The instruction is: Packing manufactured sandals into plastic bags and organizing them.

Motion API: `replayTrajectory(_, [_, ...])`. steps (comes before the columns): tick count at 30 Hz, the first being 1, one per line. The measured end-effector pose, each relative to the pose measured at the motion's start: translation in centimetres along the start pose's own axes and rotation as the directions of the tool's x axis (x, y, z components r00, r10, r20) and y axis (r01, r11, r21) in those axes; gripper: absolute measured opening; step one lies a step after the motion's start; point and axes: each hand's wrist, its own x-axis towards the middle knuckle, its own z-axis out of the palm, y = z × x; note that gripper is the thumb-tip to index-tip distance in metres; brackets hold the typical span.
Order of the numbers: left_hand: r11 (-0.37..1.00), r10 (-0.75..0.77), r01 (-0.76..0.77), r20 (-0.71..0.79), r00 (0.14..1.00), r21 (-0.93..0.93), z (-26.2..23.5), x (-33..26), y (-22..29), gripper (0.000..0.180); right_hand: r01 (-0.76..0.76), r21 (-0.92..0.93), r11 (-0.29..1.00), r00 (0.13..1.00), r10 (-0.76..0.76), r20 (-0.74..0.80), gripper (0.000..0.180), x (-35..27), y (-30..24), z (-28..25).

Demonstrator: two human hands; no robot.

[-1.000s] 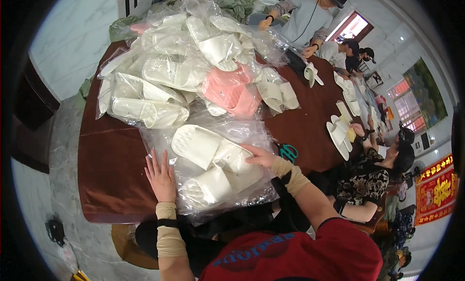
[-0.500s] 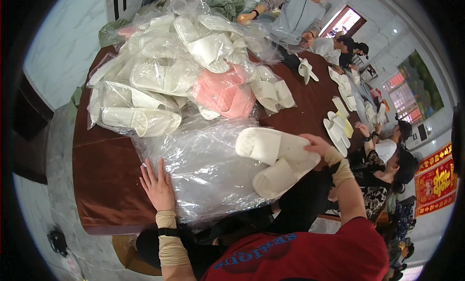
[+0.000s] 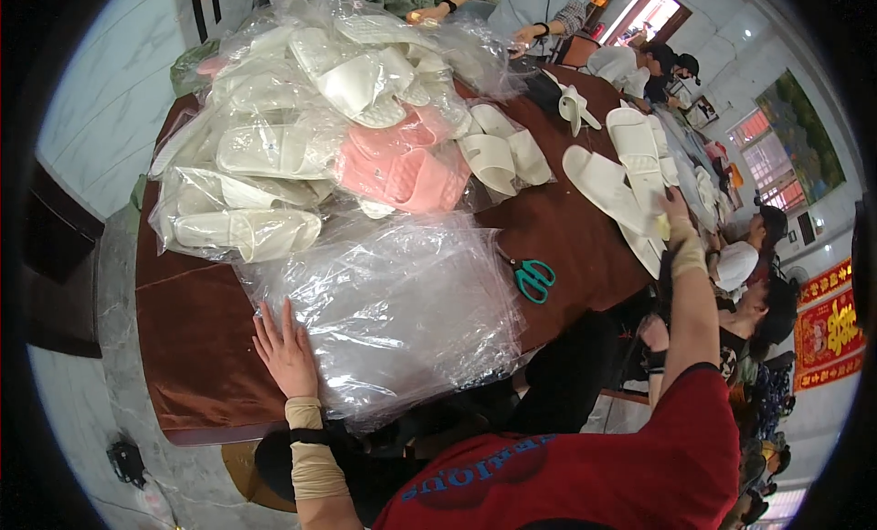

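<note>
My left hand (image 3: 288,358) lies flat, fingers outstretched, on the left edge of a stack of clear plastic bags (image 3: 411,315). At the table's right side, my right hand (image 3: 676,221) is closed on the near end of a pair of white slippers (image 3: 635,151). The slippers lie across each other at an angle, and my fingers are partly hidden. Between the bags and that pair lies a pair of scissors (image 3: 533,280) with teal handles. Beyond the bag stack rises a pile of bagged white slippers (image 3: 274,146), with a bagged pink pair (image 3: 402,164) at its front.
A brown cloth covers the table (image 3: 201,365). One bagged white pair (image 3: 502,151) sits right of the pile, and a loose white slipper (image 3: 573,105) lies farther back. Across the table are a co-worker's hands (image 3: 525,38). Several people sit along the right side.
My right hand has carried the white slippers from above the bag stack to the table's right side, uncovering the scissors. My left hand stays on the bags.
</note>
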Motion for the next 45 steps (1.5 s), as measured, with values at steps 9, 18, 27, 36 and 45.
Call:
replayTrajectory(9, [0.999, -0.011, 0.011, 0.011, 1.0, 0.03, 0.2, -0.5, -0.5, 0.048, 0.718, 0.05, 0.695, 0.681, -0.715, 0.155, 0.05, -7.8, -16.0, 24.4])
replayTrajectory(18, [1.0, -0.002, 0.002, 0.0, 1.0, 0.024, 0.2, -0.8, -0.4, 0.045, 0.401, 0.053, 0.914, 0.843, -0.391, 0.369, 0.015, -5.5, -16.4, 23.3])
replayTrajectory(27, [1.0, -0.01, 0.01, -0.055, 0.998, 0.005, 0.5, -0.5, -0.8, 0.048, 0.504, 0.036, 0.863, 0.764, -0.465, 0.447, 0.047, -7.4, -19.0, 21.3])
replayTrajectory(36, [0.999, -0.001, 0.003, -0.04, 0.999, 0.054, -0.1, -1.8, -1.1, 0.048, 0.477, -0.04, 0.878, 0.828, -0.434, 0.354, 0.032, -12.9, -19.8, 26.7])
replayTrajectory(45, [0.999, 0.021, -0.019, -0.093, 0.995, 0.029, 0.6, -1.4, -1.3, 0.049, -0.041, 0.605, 0.795, 0.828, -0.312, 0.465, 0.013, -7.0, -19.8, 14.3])
